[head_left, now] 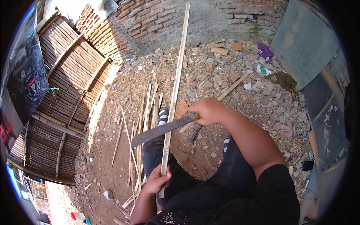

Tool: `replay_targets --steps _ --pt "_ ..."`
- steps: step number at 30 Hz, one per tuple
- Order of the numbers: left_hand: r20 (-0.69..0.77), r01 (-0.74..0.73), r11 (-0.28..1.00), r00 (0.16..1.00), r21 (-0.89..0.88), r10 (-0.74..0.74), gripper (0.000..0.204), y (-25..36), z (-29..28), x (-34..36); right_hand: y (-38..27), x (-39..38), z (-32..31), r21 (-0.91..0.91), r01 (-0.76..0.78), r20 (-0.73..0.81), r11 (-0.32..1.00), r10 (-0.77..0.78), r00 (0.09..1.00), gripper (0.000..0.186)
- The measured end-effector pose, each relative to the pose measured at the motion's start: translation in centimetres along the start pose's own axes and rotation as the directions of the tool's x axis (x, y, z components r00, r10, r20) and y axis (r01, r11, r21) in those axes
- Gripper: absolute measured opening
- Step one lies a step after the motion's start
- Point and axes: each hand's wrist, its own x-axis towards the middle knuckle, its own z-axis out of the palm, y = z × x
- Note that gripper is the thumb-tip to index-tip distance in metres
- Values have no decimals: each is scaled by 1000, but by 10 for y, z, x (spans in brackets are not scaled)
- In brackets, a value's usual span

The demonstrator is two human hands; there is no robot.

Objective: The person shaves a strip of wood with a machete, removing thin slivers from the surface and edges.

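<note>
My left hand (157,180) is closed round the lower end of a long, narrow wooden strip (178,77). The strip slants up and away across my left thigh toward the brick wall. In my right hand (207,111) is the handle of a machete (159,131), its broad dark blade pointing left. The blade crosses over the strip just above my left knee; whether its edge touches the wood I cannot tell. Most of the handle is hidden in my fist.
Several thin wooden strips (142,123) lie beside my left leg. A hammer-like tool (194,134) rests on the ground between my feet. Rubble (221,71) spreads to the brick wall (150,22). A bamboo panel (71,71) stands left, grey boards (305,45) right.
</note>
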Motion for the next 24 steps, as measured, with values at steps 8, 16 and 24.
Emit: replay_targets --steps 8,16,24 --pt "94 38 994 995 -101 -28 24 2 -1 0 26 -2 -15 155 -231 -57 961 242 969 34" --pt "144 34 978 990 -208 -4 25 4 -4 5 -25 4 9 -55 135 117 989 -128 985 34" --pt "100 69 994 993 -82 -60 25 -1 -7 -1 18 -1 -8 13 -169 -50 986 169 984 33"
